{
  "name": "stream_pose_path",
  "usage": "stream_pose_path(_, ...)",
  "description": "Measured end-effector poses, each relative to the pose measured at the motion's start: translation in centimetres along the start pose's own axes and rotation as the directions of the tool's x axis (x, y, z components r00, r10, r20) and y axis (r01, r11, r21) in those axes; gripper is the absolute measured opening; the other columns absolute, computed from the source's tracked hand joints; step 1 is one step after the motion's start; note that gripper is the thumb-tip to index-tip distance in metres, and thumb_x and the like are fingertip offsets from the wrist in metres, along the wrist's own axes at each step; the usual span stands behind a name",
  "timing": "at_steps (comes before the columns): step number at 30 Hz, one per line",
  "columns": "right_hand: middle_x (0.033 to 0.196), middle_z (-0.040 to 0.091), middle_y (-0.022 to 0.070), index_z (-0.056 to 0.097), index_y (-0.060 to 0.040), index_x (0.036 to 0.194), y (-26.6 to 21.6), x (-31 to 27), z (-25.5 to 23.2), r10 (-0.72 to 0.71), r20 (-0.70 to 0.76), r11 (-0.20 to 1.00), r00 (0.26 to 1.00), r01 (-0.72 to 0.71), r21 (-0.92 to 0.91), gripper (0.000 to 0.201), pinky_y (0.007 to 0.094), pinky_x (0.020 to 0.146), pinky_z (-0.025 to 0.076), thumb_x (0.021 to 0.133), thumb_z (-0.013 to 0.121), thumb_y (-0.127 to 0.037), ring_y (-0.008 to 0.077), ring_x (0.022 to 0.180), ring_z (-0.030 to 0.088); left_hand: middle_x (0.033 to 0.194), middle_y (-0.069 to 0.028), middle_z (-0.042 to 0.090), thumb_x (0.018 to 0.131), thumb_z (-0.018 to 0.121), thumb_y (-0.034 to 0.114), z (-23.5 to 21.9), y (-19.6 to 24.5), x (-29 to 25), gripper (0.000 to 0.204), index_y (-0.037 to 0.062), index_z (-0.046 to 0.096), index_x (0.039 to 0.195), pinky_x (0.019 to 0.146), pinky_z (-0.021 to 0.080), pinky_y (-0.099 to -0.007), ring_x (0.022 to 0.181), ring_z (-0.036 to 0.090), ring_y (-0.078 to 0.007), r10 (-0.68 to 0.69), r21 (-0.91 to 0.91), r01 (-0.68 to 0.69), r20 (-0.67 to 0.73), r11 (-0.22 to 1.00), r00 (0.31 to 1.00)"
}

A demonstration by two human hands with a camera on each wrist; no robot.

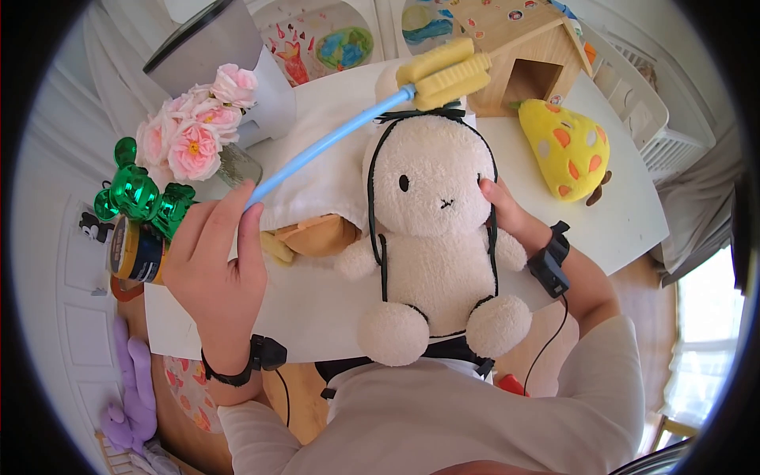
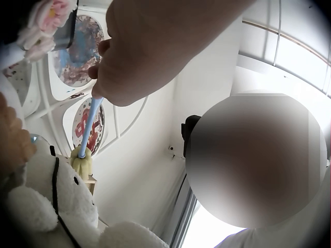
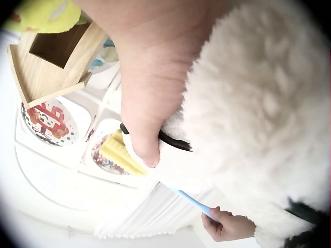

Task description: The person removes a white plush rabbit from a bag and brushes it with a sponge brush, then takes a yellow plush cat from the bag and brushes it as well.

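The left hand [image 1: 218, 265] pinches the end of the blue handle of a duster [image 1: 332, 141], left of the plush [image 1: 439, 273]; the yellow head [image 1: 443, 75] sits beyond the plush's face, by its ears, though whether it touches them I cannot tell. The right hand [image 1: 507, 210] holds the right side of the plush's head, thumb in front, other fingers hidden. The plush faces up toward the person, its feet at the near edge of the table [image 1: 633, 214]. My worry is that edge: a hard push, or a slack right hand, could tip the plush off. Gripped so far back, the duster could wobble, and its head could snag the black cord [image 1: 383, 273] round the plush. A wide swing left of the plush could knock the vase [image 1: 240, 168] or the green figure [image 1: 134, 194]. As for writing, the jar [image 1: 142, 252] left of the plush bears a dark label too small to read; stickers on the house [image 1: 522, 51] beyond it are likewise illegible. I can make out no brand.
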State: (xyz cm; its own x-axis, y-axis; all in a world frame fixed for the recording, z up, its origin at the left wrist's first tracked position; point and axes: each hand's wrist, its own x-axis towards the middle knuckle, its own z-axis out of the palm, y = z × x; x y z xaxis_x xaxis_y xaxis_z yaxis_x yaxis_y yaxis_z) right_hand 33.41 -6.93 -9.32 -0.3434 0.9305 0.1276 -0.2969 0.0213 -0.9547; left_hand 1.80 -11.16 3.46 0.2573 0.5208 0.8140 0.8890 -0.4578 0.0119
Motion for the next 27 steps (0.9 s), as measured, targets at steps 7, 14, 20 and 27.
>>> stream_pose_path(7, 0.134, 0.046, 0.0142, 0.026, -0.0006, 0.143, 0.6, 0.2, -0.5, -0.014, -0.017, 1.000, 1.000, 0.014, -0.016, 0.096, 0.0358, 0.099, 0.041, 0.077, 0.067, -0.058, 0.0226, 0.121, 0.048, 0.074, -0.0023, 0.060, 0.072, 0.075, 0.006, 0.8, 0.9, -0.5, 0.026, 0.0105, 0.071, 0.097, 0.050, 0.042, -0.0278, 0.059, 0.054, -0.0176, 0.120, 0.066, -0.125, 0.082, 0.990, 0.989)
stream_pose_path(14, 0.135, 0.046, 0.0146, 0.027, -0.0004, 0.142, 0.5, 0.0, -0.6, 0.002, -0.010, 1.000, 1.000, -0.002, -0.030, 0.094, 0.0365, 0.100, 0.041, 0.078, 0.066, -0.058, 0.0236, 0.122, 0.048, 0.074, -0.0018, 0.060, 0.073, 0.074, 0.007, 1.5, 0.6, -0.7, 0.025, 0.0109, 0.071, 0.097, 0.051, 0.043, -0.0278, 0.060, 0.055, -0.0174, 0.089, -0.047, -0.089, -0.004, 0.995, 0.996)
stream_pose_path(20, 0.134, 0.046, 0.0145, 0.028, -0.0004, 0.142, 0.5, 0.0, -0.4, 0.000, -0.015, 1.000, 1.000, 0.000, -0.008, 0.094, 0.0367, 0.100, 0.041, 0.079, 0.066, -0.058, 0.0234, 0.121, 0.048, 0.073, -0.0026, 0.060, 0.073, 0.075, 0.007, 1.0, 0.5, 0.0, 0.024, 0.0105, 0.071, 0.096, 0.051, 0.043, -0.0281, 0.060, 0.055, -0.0182, 0.068, 0.034, -0.068, 0.005, 0.997, 0.998)
stream_pose_path(27, 0.134, 0.047, 0.0143, 0.028, -0.0005, 0.142, 1.5, 0.1, -1.4, 0.009, 0.027, 1.000, 1.000, -0.009, -0.021, 0.093, 0.0360, 0.099, 0.042, 0.079, 0.064, -0.059, 0.0231, 0.119, 0.049, 0.071, -0.0048, 0.060, 0.074, 0.074, 0.006, 1.0, 1.0, -0.7, 0.023, 0.0082, 0.070, 0.097, 0.048, 0.039, -0.0260, 0.057, 0.053, -0.0171, 0.052, -0.238, -0.046, 0.019, 0.970, 0.998)
